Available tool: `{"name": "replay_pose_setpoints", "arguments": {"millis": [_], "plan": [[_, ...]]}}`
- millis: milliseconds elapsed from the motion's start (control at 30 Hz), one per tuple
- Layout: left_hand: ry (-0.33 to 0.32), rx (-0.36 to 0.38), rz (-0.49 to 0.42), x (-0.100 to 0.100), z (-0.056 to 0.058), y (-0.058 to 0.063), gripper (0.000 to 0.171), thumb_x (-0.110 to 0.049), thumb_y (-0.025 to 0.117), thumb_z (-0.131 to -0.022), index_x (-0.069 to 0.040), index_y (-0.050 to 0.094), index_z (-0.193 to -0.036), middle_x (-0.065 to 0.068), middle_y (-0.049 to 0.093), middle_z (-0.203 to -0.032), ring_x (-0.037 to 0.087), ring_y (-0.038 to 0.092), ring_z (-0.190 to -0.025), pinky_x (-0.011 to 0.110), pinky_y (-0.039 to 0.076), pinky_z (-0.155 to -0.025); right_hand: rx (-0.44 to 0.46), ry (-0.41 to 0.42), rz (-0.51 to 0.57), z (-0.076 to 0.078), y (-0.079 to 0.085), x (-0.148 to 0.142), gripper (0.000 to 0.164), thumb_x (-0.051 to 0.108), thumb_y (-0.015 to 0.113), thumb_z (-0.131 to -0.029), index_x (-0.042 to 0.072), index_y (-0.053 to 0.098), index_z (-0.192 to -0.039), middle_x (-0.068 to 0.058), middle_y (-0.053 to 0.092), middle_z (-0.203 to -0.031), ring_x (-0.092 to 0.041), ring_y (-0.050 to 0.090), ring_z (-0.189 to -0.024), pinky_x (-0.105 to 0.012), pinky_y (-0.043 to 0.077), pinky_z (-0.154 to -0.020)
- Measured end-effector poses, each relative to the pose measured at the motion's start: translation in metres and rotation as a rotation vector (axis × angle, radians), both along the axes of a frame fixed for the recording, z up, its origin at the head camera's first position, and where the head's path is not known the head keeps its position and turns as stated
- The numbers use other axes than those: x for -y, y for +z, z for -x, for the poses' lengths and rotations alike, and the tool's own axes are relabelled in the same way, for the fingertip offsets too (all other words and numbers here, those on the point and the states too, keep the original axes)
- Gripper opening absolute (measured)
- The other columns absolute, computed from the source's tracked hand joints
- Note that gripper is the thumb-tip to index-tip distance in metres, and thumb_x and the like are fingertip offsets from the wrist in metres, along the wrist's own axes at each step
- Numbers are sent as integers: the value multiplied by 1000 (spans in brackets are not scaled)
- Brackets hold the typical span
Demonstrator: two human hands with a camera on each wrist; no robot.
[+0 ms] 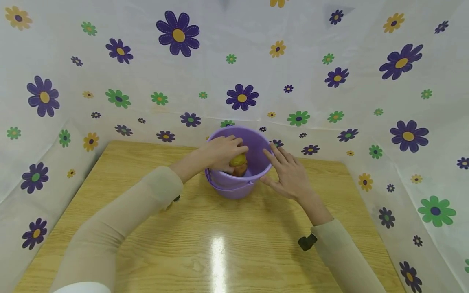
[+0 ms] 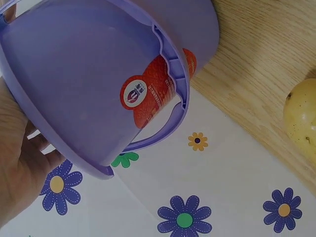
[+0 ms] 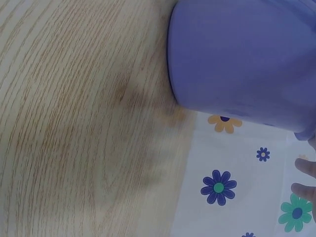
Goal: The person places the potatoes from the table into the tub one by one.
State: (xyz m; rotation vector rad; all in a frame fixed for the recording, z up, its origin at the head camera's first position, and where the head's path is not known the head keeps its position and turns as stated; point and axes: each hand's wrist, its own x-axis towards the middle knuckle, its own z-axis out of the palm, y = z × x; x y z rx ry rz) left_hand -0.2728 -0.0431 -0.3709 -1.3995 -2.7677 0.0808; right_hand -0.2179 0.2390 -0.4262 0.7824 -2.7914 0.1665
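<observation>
A purple bucket stands upright at the back of the table. My left hand reaches over its near-left rim and grips a yellow fruit just inside. Under that fruit lies a brownish-orange round thing, partly covered. My right hand rests against the bucket's right rim, fingers spread and straight. In the left wrist view, my left hand shows by the rim, and the bucket's handle hangs across a red label. The right wrist view shows the bucket's plain side and some right fingertips.
Another yellow fruit lies on the wooden table, at the right of the left wrist view. A white cloth with printed flowers rises behind the table and along both its sides, close behind the bucket.
</observation>
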Motion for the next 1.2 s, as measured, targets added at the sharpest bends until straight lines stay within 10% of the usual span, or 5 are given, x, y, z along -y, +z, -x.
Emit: {"name": "replay_pose_setpoints", "arguments": {"millis": [1200], "plan": [[16, -4, -73, 16, 3, 2, 65, -58, 68, -96, -10, 61, -140, 15, 65, -131, 34, 62, -122, 50, 53, -110, -9, 10, 20, 0, -1, 0, 105, 93, 11, -91, 25, 26, -169, -8, 22, -178, -41, 31, -160, -64, 36, -126]]}}
